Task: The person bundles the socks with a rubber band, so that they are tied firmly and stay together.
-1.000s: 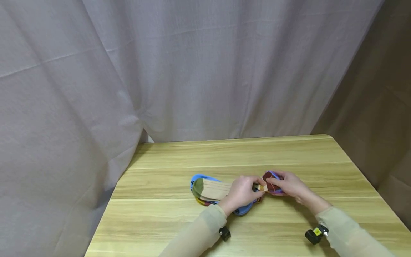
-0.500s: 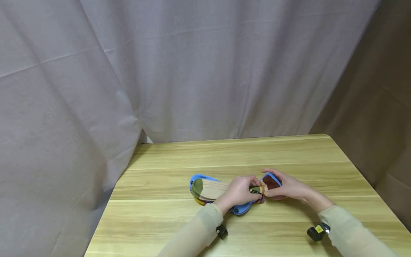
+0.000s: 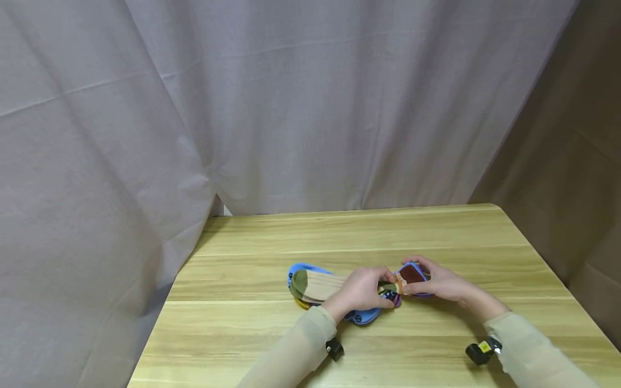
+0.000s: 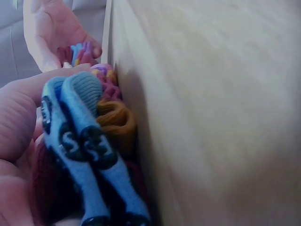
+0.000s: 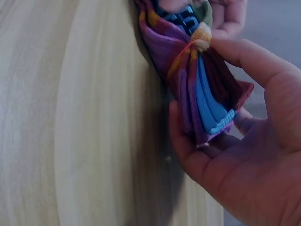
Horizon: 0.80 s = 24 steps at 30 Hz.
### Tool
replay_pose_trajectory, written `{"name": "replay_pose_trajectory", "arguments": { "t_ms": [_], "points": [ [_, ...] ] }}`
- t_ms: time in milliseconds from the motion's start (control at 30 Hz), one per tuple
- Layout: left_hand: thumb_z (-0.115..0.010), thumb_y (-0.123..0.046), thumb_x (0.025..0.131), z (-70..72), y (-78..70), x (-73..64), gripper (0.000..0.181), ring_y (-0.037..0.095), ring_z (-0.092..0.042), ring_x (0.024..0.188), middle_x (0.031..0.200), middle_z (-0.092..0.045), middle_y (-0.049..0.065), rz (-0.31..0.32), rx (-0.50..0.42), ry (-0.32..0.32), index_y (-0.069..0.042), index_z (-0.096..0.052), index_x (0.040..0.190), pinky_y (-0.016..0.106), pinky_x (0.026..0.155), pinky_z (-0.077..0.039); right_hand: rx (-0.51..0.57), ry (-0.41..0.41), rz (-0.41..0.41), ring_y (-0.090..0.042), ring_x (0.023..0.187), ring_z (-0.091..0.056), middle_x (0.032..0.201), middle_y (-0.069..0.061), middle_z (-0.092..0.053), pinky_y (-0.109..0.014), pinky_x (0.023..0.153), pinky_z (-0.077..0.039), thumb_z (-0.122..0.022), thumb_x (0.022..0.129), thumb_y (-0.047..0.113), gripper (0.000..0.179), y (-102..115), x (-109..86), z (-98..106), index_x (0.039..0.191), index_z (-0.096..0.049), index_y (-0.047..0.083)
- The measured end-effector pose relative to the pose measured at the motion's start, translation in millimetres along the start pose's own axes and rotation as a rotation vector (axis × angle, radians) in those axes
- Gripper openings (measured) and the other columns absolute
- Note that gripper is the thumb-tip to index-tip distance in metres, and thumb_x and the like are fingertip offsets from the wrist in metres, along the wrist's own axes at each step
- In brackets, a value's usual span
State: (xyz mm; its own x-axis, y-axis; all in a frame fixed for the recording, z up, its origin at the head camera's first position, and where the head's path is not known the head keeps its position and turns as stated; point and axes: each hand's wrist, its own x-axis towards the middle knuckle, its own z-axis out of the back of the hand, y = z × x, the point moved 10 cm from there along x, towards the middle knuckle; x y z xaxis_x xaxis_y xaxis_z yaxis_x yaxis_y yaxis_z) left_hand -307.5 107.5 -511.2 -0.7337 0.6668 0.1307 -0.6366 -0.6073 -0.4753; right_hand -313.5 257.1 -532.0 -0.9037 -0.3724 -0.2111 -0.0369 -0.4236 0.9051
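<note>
A bundle of several socks lies on the table, with a beige sock with an olive toe (image 3: 322, 285) uppermost in the head view. Blue socks with dark round patches (image 4: 89, 150) and a mustard sock (image 4: 120, 127) show from the side in the left wrist view. A thin orange rubber band (image 5: 178, 61) cinches the bundle near its cuffs. My left hand (image 3: 359, 291) holds the bundle just left of the band. Past the band, the thumb and fingers of my right hand (image 3: 439, 283) grip the fanned-out cuffs (image 5: 207, 103), which are maroon, blue and purple.
The wood-grain table (image 3: 252, 334) extends around the socks on all sides. Grey cloth (image 3: 291, 108) hangs behind its back edge, and darker cloth (image 3: 572, 178) hangs at the right. A small black camera (image 3: 335, 349) is strapped at each wrist.
My right hand has shifted its hold from pinching near the band to spanning the cuffs. The band strand that stretched across the cuffs now sits at the narrow neck. My left hand stays on the bundle.
</note>
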Motion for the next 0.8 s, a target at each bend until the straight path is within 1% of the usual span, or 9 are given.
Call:
{"name": "replay_pose_trajectory", "arguments": {
  "t_ms": [133, 267, 400, 500, 600, 633, 700, 733, 800],
  "points": [
    [-0.095, -0.031, 0.078, -2.0, -4.9, 2.8, 0.052, 0.001, -0.066, 0.108, 0.121, -0.074, -0.016, -0.029, 0.071, 0.041, -0.026, -0.071, 0.124, 0.014, 0.088, -0.049, 0.016, -0.018, -0.019, -0.027, 0.110, -0.061, 0.135, -0.025, -0.058, -0.035, 0.085, -0.058, -0.079, 0.097, 0.022, 0.068, -7.2, 0.3, 9.4, 0.151, -0.046, 0.000],
    [-0.093, -0.022, 0.080, 1.1, -6.0, 6.0, 0.050, 0.002, -0.067, 0.106, 0.120, -0.073, -0.015, -0.035, 0.110, 0.036, -0.026, -0.071, 0.125, 0.017, 0.083, -0.051, 0.044, -0.023, -0.035, -0.026, 0.106, -0.064, 0.130, -0.024, -0.061, -0.034, 0.080, -0.060, -0.076, 0.100, 0.021, 0.064, -10.4, 1.0, 14.2, 0.151, -0.045, -0.003],
    [-0.092, -0.021, 0.082, 1.8, -5.4, 6.3, 0.048, 0.003, -0.067, 0.103, 0.120, -0.074, -0.014, -0.042, 0.152, 0.026, -0.027, -0.072, 0.126, 0.018, 0.080, -0.053, 0.048, -0.029, -0.037, -0.026, 0.102, -0.066, 0.125, -0.022, -0.064, -0.034, 0.077, -0.060, -0.072, 0.103, 0.020, 0.061, -14.3, 1.8, 14.7, 0.150, -0.044, -0.004],
    [-0.091, -0.023, 0.084, 0.2, -5.1, 6.4, 0.047, 0.002, -0.067, 0.103, 0.121, -0.074, -0.014, -0.058, 0.171, 0.028, -0.027, -0.072, 0.127, 0.018, 0.081, -0.053, 0.033, -0.042, -0.022, -0.026, 0.101, -0.067, 0.123, -0.021, -0.065, -0.034, 0.077, -0.060, -0.071, 0.103, 0.018, 0.058, -16.1, 2.1, 15.6, 0.149, -0.044, -0.005],
    [-0.089, -0.026, 0.087, -0.2, -3.3, 4.1, 0.045, 0.001, -0.066, 0.108, 0.126, -0.073, -0.014, -0.076, 0.138, 0.050, -0.027, -0.072, 0.129, 0.016, 0.087, -0.052, -0.001, -0.058, 0.002, -0.024, 0.103, -0.068, 0.123, -0.021, -0.067, -0.032, 0.080, -0.060, -0.072, 0.103, 0.018, 0.057, -15.3, 2.5, 15.3, 0.148, -0.047, -0.005],
    [-0.088, -0.027, 0.089, 0.3, -2.2, 3.0, 0.045, 0.000, -0.065, 0.110, 0.128, -0.072, -0.014, -0.087, 0.111, 0.062, -0.026, -0.072, 0.130, 0.015, 0.090, -0.051, -0.019, -0.066, 0.008, -0.024, 0.104, -0.067, 0.123, -0.021, -0.067, -0.031, 0.080, -0.060, -0.073, 0.103, 0.019, 0.057, -14.7, 2.1, 15.6, 0.148, -0.047, -0.005],
    [-0.085, -0.029, 0.093, 4.5, -0.3, -1.3, 0.043, 0.000, -0.063, 0.113, 0.131, -0.071, -0.011, -0.115, 0.030, 0.088, -0.023, -0.071, 0.133, 0.014, 0.095, -0.048, -0.044, -0.081, 0.011, -0.024, 0.107, -0.067, 0.126, -0.022, -0.067, -0.031, 0.081, -0.060, -0.073, 0.103, 0.022, 0.058, -13.6, 0.9, 17.1, 0.148, -0.049, -0.005],
    [-0.083, -0.029, 0.095, 8.2, 1.7, -4.5, 0.043, 0.001, -0.064, 0.113, 0.132, -0.071, -0.009, -0.128, -0.027, 0.102, -0.021, -0.071, 0.135, 0.014, 0.096, -0.048, -0.052, -0.084, 0.013, -0.026, 0.110, -0.066, 0.129, -0.025, -0.065, -0.031, 0.082, -0.060, -0.071, 0.104, 0.023, 0.059, -12.9, -0.3, 18.0, 0.150, -0.048, -0.006],
    [-0.080, -0.030, 0.098, 20.1, 8.4, -12.9, 0.043, 0.005, -0.064, 0.118, 0.136, -0.070, -0.005, -0.142, -0.141, 0.115, -0.016, -0.069, 0.138, 0.016, 0.101, -0.048, -0.083, -0.105, 0.019, -0.032, 0.116, -0.065, 0.134, -0.029, -0.062, -0.033, 0.083, -0.061, -0.068, 0.107, 0.027, 0.060, -11.6, -3.5, 22.9, 0.152, -0.046, -0.007]
  ]
}}
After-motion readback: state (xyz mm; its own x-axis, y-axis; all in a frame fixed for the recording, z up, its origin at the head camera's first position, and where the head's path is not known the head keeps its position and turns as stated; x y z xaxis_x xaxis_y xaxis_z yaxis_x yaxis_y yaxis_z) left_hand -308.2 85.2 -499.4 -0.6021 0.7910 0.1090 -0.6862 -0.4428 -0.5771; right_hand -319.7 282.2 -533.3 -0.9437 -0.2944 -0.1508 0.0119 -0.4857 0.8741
